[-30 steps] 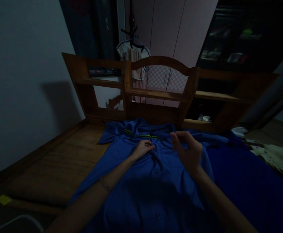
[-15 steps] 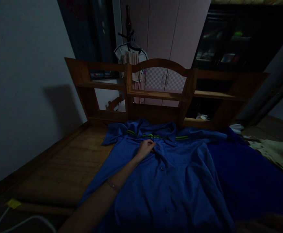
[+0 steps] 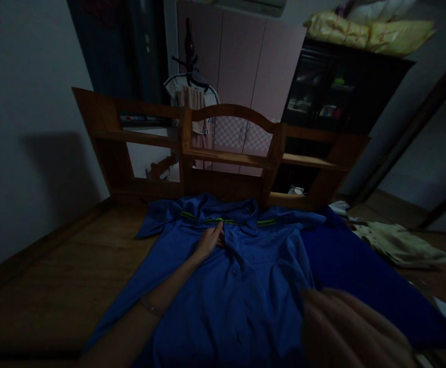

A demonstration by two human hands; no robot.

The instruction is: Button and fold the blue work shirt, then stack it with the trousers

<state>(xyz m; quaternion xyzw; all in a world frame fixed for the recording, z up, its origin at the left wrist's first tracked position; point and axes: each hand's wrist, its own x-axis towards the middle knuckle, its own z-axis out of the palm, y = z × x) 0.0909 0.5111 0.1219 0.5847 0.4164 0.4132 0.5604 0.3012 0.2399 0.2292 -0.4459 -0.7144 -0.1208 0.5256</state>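
A blue button-up shirt (image 3: 253,286) with thin yellow-green stripes near the shoulders lies spread flat, front up, on a wooden bed platform (image 3: 54,286). My left hand (image 3: 209,239) rests flat on the shirt just below the collar, fingers stretched out and holding nothing. My right hand (image 3: 345,327) hovers close to the camera at the lower right, blurred, above the shirt's right side; its fingers look loosely extended but I cannot make out their state.
A wooden headboard with shelves (image 3: 223,153) stands behind the shirt. A beige garment (image 3: 395,243) lies at the right. More dark blue cloth (image 3: 360,276) lies beside the shirt. A pink wardrobe (image 3: 241,66) and a dark cabinet (image 3: 337,92) stand behind. The room is dim.
My right hand left the collar area, dropped out of view, and now shows blurred at the lower right. The view has shifted right and up. My left hand stays below the collar.
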